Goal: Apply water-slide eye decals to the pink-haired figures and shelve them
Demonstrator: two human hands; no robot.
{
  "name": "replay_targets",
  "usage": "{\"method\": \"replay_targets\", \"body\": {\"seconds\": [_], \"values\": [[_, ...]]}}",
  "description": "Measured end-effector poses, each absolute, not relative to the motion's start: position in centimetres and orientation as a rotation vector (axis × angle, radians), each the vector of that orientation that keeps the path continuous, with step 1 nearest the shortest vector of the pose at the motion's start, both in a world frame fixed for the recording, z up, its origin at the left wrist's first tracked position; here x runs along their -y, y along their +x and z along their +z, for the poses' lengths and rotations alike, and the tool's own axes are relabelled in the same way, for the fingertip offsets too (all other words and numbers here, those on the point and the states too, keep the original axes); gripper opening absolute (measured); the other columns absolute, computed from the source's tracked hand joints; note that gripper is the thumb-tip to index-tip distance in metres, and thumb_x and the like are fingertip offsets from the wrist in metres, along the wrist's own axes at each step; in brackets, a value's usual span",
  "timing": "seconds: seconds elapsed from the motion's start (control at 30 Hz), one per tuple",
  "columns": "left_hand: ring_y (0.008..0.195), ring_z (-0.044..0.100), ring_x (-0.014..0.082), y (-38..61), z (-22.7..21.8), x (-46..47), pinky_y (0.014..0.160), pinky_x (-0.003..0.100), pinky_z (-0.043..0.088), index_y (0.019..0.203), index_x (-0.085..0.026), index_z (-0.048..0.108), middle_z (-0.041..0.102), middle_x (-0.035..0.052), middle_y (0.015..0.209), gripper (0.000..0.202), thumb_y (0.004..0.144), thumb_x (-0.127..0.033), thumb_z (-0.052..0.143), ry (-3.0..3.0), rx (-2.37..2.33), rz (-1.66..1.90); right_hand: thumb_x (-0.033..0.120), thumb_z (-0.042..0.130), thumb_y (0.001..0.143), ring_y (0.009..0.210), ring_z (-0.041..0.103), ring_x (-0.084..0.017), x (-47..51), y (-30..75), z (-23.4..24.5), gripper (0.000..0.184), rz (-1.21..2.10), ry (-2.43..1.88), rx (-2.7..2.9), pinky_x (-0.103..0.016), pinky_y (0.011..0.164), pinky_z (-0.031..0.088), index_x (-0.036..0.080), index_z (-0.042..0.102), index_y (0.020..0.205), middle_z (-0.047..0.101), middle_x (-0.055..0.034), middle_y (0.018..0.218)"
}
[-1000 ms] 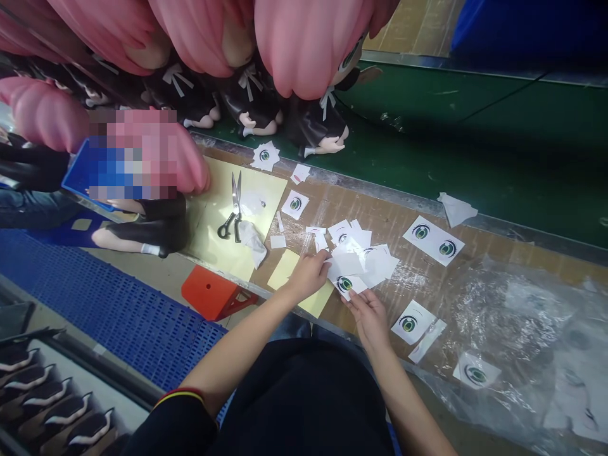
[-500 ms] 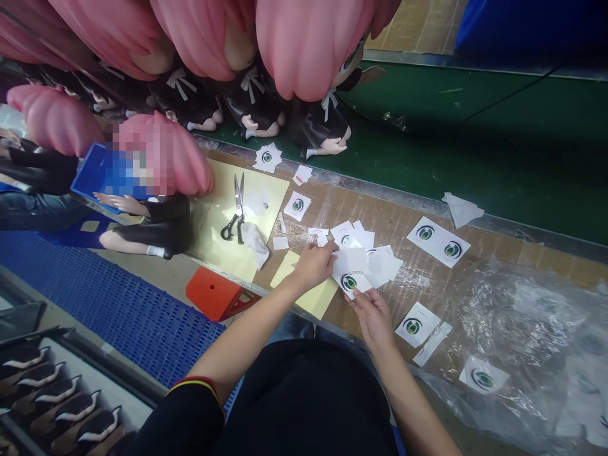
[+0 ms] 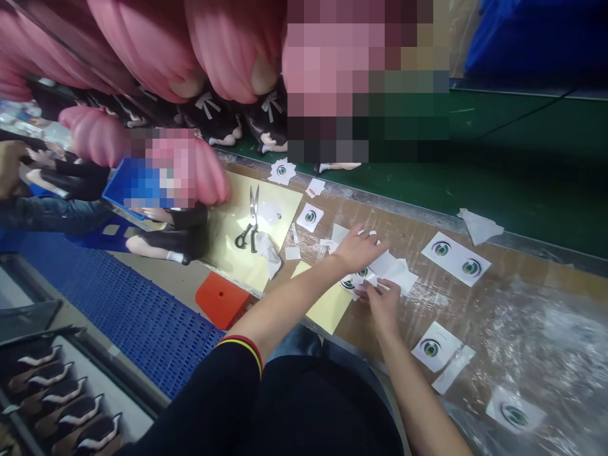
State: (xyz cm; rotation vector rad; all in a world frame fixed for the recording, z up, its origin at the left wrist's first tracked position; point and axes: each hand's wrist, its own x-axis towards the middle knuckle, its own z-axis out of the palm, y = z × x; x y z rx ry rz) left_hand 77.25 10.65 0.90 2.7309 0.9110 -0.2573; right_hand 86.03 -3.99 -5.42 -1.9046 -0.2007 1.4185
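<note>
Both arms reach forward from the lower edge of the view. The left arm, in a dark sleeve with a red and yellow cuff, runs up and to the right, forearm bare. The left hand (image 3: 357, 248) lies palm down, fingers spread and flat. The right arm is bare and comes up from the lower right. The right hand (image 3: 382, 299) sits just below the left, fingers curled in a pinching grip.

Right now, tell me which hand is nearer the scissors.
Left. The left hand lies flat on the pile of paper slips, right of the scissors. The right hand is farther, at the pile's near edge.
</note>
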Motion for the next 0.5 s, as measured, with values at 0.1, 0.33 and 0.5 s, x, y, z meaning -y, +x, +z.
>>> {"method": "replay_targets", "body": {"seconds": [0.1,0.33,0.5], "values": [[0.110,0.068,0.0230,76.5,-1.1,-9.7,0.103,0.049,0.054,0.123,-0.016,0.064,0.070,0.0076,0.119,0.027,0.099,-0.028,0.063,2.764,-0.909,-0.275,0.028,0.069,0.103,0.075,0.062,-0.014,3.9,86.1,-5.4,0.031,1.429,-2.064,0.381,-0.026,0.066,0.058,0.012,0.057,0.126,0.062,-0.0044,0.098],[0.130,0.058,0.0266,74.3,-3.3,-7.7,0.112,0.053,0.049,0.113,-0.015,0.068,0.064,0.0100,0.135,0.020,0.098,-0.028,0.064,2.821,-0.869,-0.220,0.042,0.068,0.101,0.072,0.055,-0.015,3.5,88.0,-2.2,0.028,1.375,-2.461,0.852,-0.034,0.081,0.052,0.014,0.065,0.102,0.060,-0.0016,0.085],[0.112,0.066,0.0220,73.2,-3.5,-6.7,0.103,0.046,0.055,0.121,-0.016,0.066,0.068,0.0083,0.123,0.025,0.100,-0.030,0.062,2.811,-0.795,-0.218,0.061,0.053,0.097,0.070,0.050,-0.019,4.1,86.8,1.9,0.045,1.056,-2.502,1.085,-0.038,0.079,0.044,0.019,0.065,0.107,0.063,-0.0051,0.089]]}}
